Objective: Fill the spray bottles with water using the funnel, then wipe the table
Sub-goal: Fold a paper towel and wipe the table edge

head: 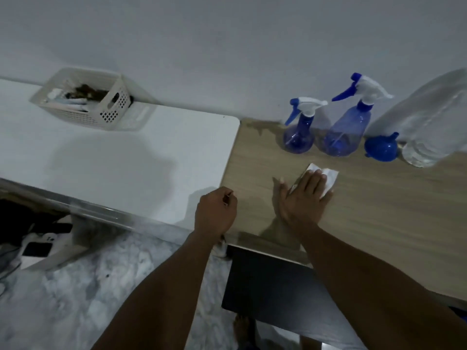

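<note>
Two blue spray bottles with white trigger heads stand against the wall on the wooden table (379,210): a small one (299,132) and a taller one (347,132) to its right. A blue funnel (381,147) lies beside them, next to a large clear water bottle (434,122). My right hand (300,198) lies flat with straight fingers, pressing a white cloth (328,178) onto the wooden top in front of the bottles. My left hand (216,210) is curled in a loose fist at the table's left edge; I see nothing in it.
A white table (113,160) adjoins on the left, carrying a white perforated basket (83,102) of small items by the wall. A dark panel (265,281) sits under the wooden top. Marble-patterned floor lies below, with clutter at the far left.
</note>
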